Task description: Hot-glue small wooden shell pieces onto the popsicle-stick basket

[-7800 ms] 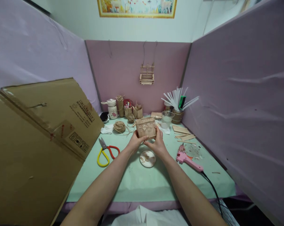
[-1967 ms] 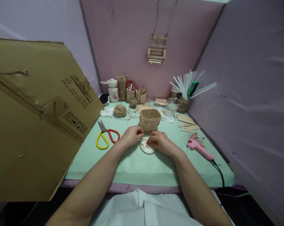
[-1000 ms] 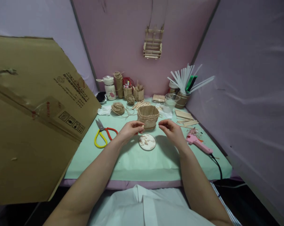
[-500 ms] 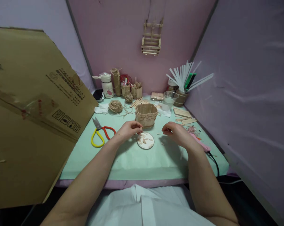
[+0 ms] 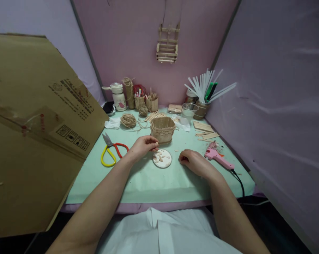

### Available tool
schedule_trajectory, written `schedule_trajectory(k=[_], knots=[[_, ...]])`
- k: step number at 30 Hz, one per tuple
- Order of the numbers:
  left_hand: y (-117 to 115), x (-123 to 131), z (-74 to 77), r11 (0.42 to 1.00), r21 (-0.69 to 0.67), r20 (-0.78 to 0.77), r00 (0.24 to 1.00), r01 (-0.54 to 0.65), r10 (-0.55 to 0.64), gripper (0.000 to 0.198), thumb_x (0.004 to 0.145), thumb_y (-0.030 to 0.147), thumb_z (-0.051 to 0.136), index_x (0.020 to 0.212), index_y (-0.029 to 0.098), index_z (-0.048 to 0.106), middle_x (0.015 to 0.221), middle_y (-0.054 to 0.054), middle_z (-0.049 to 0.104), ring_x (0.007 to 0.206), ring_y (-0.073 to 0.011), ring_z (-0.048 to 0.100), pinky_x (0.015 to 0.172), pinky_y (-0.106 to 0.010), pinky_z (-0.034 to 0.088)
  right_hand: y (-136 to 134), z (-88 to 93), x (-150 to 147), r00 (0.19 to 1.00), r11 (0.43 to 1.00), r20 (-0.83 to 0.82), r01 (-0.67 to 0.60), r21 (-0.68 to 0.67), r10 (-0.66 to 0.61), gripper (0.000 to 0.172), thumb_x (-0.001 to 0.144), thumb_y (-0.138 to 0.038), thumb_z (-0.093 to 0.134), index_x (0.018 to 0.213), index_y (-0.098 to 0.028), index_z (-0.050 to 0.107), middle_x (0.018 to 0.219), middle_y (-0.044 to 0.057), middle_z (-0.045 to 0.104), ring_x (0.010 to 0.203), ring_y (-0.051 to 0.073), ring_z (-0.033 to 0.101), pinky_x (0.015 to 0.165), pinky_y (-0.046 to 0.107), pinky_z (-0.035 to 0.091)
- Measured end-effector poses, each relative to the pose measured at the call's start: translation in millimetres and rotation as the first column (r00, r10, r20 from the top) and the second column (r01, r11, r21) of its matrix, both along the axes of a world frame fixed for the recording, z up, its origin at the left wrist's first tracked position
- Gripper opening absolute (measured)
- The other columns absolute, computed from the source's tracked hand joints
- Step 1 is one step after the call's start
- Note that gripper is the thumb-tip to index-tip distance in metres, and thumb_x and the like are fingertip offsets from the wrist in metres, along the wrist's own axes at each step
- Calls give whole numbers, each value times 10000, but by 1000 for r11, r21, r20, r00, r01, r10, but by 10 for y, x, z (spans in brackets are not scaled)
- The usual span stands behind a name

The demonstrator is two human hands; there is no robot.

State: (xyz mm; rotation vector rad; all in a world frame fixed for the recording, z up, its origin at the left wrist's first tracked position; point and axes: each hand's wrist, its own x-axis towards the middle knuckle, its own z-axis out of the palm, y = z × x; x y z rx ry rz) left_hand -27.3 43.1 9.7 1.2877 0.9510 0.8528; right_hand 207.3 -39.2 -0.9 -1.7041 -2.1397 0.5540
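Observation:
My left hand (image 5: 146, 145) is held just above and behind a small round white lid or dish (image 5: 162, 163), thumb and fingertips pinched together. Whatever lies in that pinch is too small to name. Several pale wood chips (image 5: 161, 159) lie in the dish. Right behind the left fingers stands a small basket (image 5: 162, 135) of wooden sticks with braided twine round its rim. To the right of the dish, my right hand (image 5: 192, 160) rests low at the table, fingers curled and closed; their tips are partly hidden, so their contents cannot be made out.
Scissors (image 5: 109, 150) with yellow and red handles lie left. A pink glue gun (image 5: 217, 157) with a black cord lies right, near wooden sticks (image 5: 203, 127). Behind are a twine ball (image 5: 128, 120), a plastic cup (image 5: 189, 111) and a pot of glue sticks (image 5: 202, 109). A cardboard sheet (image 5: 43, 141) leans left.
My right hand has come down and left to the table, over the spot where a small chip lay. The glue gun is now more exposed. My left hand stays nearly in place.

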Motion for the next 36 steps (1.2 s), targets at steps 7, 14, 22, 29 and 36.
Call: schedule_trajectory(k=[7,14,22,29,36], knots=[[-64,111,8,994,-60,144,985,-90,98,260,631,210,776,834,131,634,711,-28,652,636,-138,655,646,-273,518,151,189,-265,749,969,-636,248,8,-186,138,714,-320,621,733,-185,640,637,5,626,595,143,554,584,265,418],[-140,183,56,986,-106,261,954,-127,150,283,638,113,741,879,121,592,704,-26,658,645,-138,669,690,-278,531,403,133,-741,457,958,-868,279,-65,-192,168,634,-313,690,702,-162,665,599,4,629,568,134,552,565,258,431],[-164,226,43,981,-127,252,951,-148,177,277,645,96,728,870,127,568,691,-24,655,624,-120,650,620,-232,500,404,90,-787,384,955,-901,282,-96,-204,137,638,-276,688,703,-161,654,607,-6,635,568,127,561,579,252,431],[-178,238,55,978,-126,261,946,-166,194,323,601,141,774,851,132,569,683,-13,650,628,-113,635,641,-240,496,409,70,-800,402,954,-895,289,-79,-196,164,640,-304,682,716,-163,646,629,11,656,594,145,583,587,263,443],[-175,246,24,976,-134,260,944,-174,204,380,561,195,820,844,141,572,704,-12,643,637,-114,629,643,-248,492,392,75,-807,436,953,-875,292,-82,-209,165,647,-306,674,721,-162,646,637,19,654,603,147,577,583,258,441]])
